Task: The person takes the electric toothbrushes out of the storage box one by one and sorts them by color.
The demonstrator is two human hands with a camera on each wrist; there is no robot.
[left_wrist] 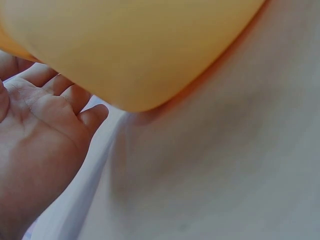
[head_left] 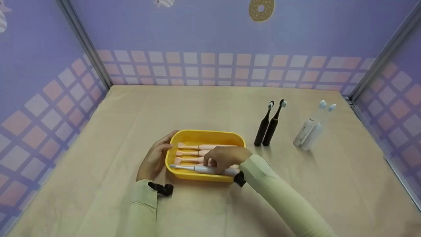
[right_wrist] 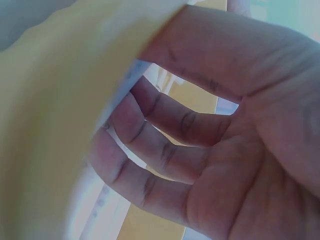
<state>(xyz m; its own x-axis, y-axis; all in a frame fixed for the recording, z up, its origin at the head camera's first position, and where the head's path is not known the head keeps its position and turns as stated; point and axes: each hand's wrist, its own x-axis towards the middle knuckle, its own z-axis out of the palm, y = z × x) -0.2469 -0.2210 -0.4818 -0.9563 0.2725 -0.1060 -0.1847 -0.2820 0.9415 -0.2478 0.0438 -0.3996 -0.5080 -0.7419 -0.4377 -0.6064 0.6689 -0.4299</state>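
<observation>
A yellow plastic bin (head_left: 207,132) sits on the table, and my left hand (head_left: 156,156) grips its left end with the thumb at the rim. In the left wrist view the bin's outer wall (left_wrist: 130,55) covers the fingertips of that hand (left_wrist: 45,130). Inside lie several pink electric toothbrushes (head_left: 189,147), side by side with heads to the left. Along the near wall is a white electric toothbrush (head_left: 201,169); my right hand (head_left: 228,157) reaches in and pinches its handle. In the right wrist view, curled fingers (right_wrist: 165,155) meet the white handle (right_wrist: 129,80), mostly hidden behind the bin wall.
Two black electric toothbrushes (head_left: 270,130) stand upright together right of the bin. Farther right, two white electric toothbrushes (head_left: 310,133) stand as a pair. A beige cloth (head_left: 184,105) covers the table, with patterned panels (head_left: 210,39) around its back and sides.
</observation>
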